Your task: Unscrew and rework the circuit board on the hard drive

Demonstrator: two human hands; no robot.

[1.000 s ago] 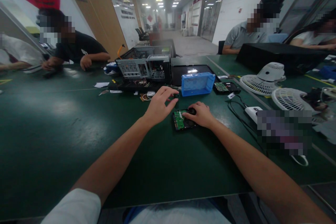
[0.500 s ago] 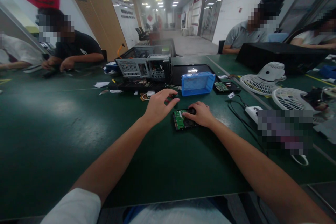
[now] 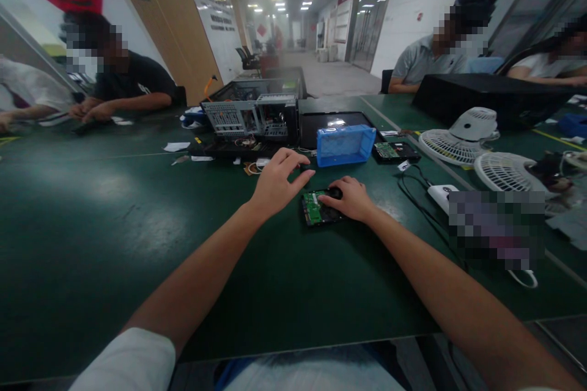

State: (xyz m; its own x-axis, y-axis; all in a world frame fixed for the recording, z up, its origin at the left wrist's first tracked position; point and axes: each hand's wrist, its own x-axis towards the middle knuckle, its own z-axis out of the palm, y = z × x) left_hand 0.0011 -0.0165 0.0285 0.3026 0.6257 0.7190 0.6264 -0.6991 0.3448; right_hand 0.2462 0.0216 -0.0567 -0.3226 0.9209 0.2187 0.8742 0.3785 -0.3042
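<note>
A hard drive (image 3: 314, 208) lies on the green table with its green circuit board facing up. My right hand (image 3: 351, 200) grips its right part, thumb across the top and fingers at the far edge, covering some of it. To the left and a little beyond it, my left hand (image 3: 280, 180) is raised with thumb and fingers curved toward each other. Between those fingertips shows a small dark object (image 3: 305, 167), too unclear to name. Just past the hands stands a blue plastic box (image 3: 346, 146), tipped on its side with its opening toward me.
An opened computer case (image 3: 250, 119) stands beyond my left hand. Behind the blue box lies a black panel (image 3: 337, 119); another drive (image 3: 397, 151) is right of it. White fans (image 3: 458, 137), a power strip (image 3: 443, 197) and cables lie on the right. Several people sit around the table.
My hands and the hard drive stay almost still. The red seen between my left fingers no longer shows. At the far left, a person's hands have shifted slightly.
</note>
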